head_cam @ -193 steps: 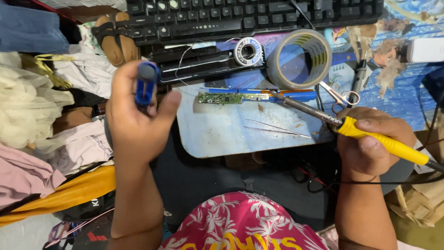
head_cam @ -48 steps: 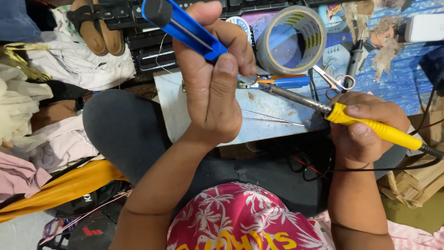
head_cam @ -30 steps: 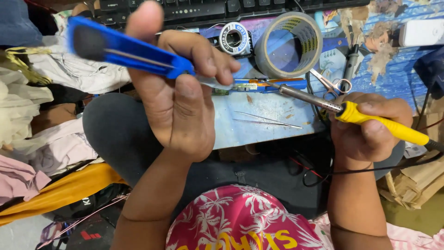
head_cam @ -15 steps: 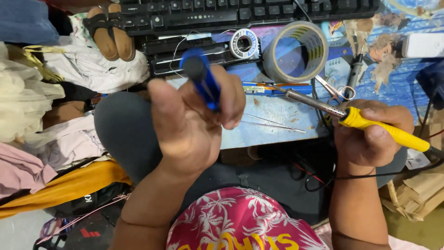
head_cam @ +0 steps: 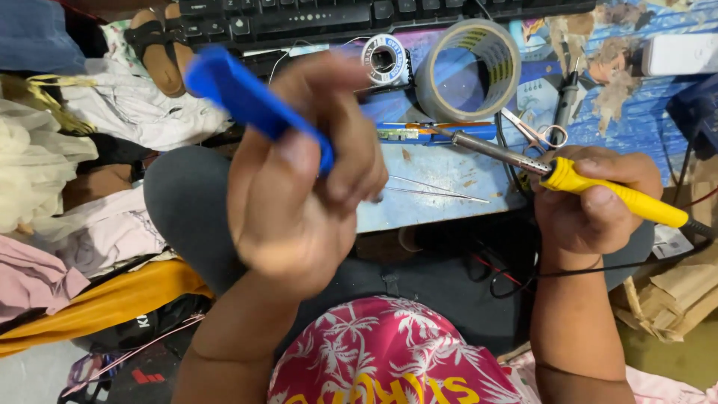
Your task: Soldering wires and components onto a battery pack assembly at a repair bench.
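Now the pale blue work board [head_cam: 449, 202] lies across the person's lap, far of the pink flowered shirt, much where it lay half a second ago. Over its left part the left hand [head_cam: 299, 202] is raised close to the camera and blurred, closed around the blue desoldering pump [head_cam: 247, 105], which has swung from nearly end-on to slanting up toward the far left. At the right, the right hand [head_cam: 591, 209] is closed on the yellow soldering iron [head_cam: 598, 191] as before, its metal tip reaching far-left to the small circuit board [head_cam: 407, 135], just near of the tape roll [head_cam: 467, 71]. Pump lifted off, iron at the joint.
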